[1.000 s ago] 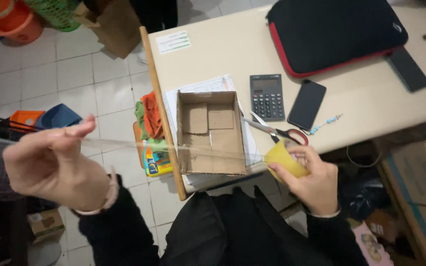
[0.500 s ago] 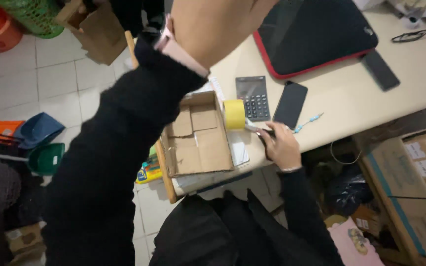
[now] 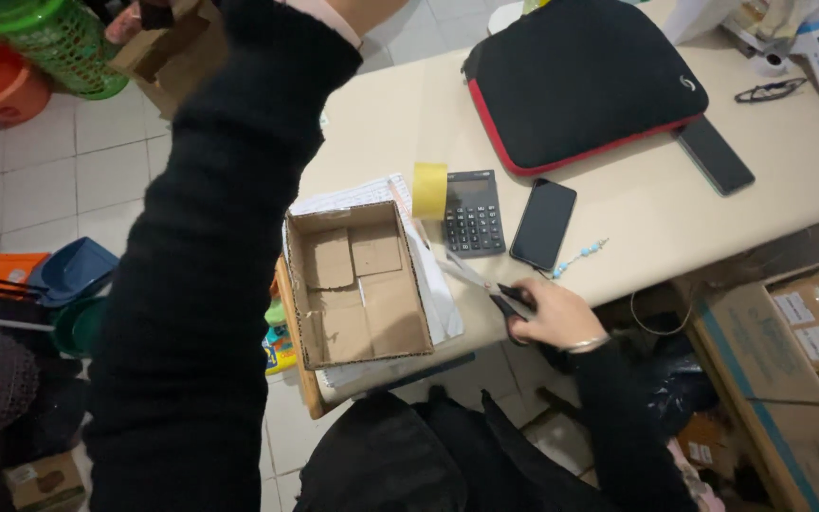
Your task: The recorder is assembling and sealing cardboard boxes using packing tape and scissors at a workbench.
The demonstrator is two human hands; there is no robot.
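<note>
- At the desk edge, right hand closed around scissors, beside open cardboard box.
- Left hand raised out of frame; grip cannot be told.
- Yellow tape roll touches calculator.

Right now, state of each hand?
Left hand: raised out of the top of the frame, only its sleeve shows; cannot be told.
Right hand: closed on the scissors by the box.

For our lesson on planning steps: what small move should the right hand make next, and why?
Probably lift the scissors clear of the table: the right hand grips their handles, while the blades lie flat beside the open cardboard box.
</note>
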